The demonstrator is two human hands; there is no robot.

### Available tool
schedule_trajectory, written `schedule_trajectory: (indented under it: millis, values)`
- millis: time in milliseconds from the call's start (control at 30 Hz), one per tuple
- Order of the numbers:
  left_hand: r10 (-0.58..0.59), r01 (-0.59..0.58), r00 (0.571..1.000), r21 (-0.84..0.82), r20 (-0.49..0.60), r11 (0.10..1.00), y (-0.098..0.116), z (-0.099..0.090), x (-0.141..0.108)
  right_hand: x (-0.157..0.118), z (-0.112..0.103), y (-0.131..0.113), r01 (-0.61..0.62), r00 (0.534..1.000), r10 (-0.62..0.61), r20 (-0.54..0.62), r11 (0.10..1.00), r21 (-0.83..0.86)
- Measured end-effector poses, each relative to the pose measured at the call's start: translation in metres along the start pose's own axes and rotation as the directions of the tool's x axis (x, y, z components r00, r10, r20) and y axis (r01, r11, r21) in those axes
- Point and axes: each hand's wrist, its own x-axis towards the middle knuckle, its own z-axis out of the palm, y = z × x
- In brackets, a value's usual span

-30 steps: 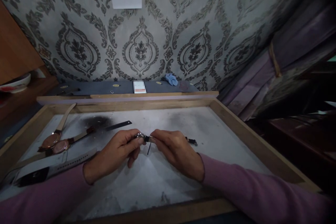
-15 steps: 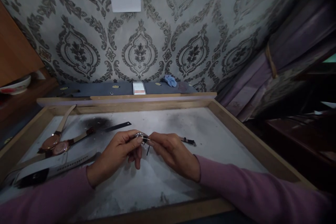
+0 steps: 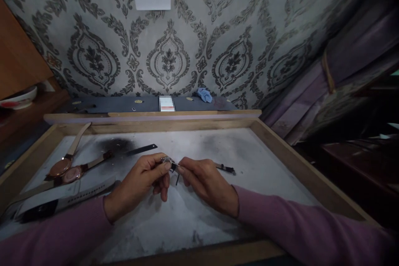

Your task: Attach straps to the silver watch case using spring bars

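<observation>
My left hand (image 3: 149, 175) pinches a small silver watch (image 3: 168, 160) between thumb and forefinger, over the middle of the white-floored tray. Facing it from the right, my right hand (image 3: 208, 183) has its fingertips closed round a thin, shiny metal tool (image 3: 175, 164) that reaches to the edge of the watch. Only a short piece of that tool shows, so its exact kind is unclear. A narrow dark strip (image 3: 177, 179) hangs below the fingertips; what it joins to is hidden. Behind my right hand lies a dark watch strap (image 3: 227, 168).
Watches (image 3: 60, 168) with light and brown straps lie at the tray's left, beside a grey perforated strap (image 3: 90, 190). A flat black blade (image 3: 142, 149) lies farther back. Wooden walls (image 3: 156, 125) edge the tray. Beyond are a blue cloth (image 3: 204, 94) and a small box (image 3: 166, 103).
The thin metal tool has tilted, its tip now angled up against the watch. Both hands keep nearly the same place; the whole view has shifted slightly.
</observation>
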Motion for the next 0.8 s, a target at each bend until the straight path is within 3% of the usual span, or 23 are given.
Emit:
schedule_trajectory:
  millis: [467, 667, 800]
  values:
    - [0.0, -0.011, 0.998, 0.164, 0.067, 0.986, -0.001, -0.003, -0.002, -0.001, -0.001, -0.002, -0.031, 0.996, 0.029, 0.086, 0.999, 0.029]
    - [0.031, -0.039, 0.999, 0.193, 0.044, 0.98, 0.0, -0.005, -0.003, 0.002, -0.008, -0.002, -0.025, 0.995, 0.02, -0.101, 0.998, -0.052]
    - [0.053, -0.06, 0.998, 0.201, 0.038, 0.978, 0.003, -0.005, -0.003, 0.0, -0.012, -0.006, -0.082, 0.997, 0.082, -0.014, 0.996, -0.041]
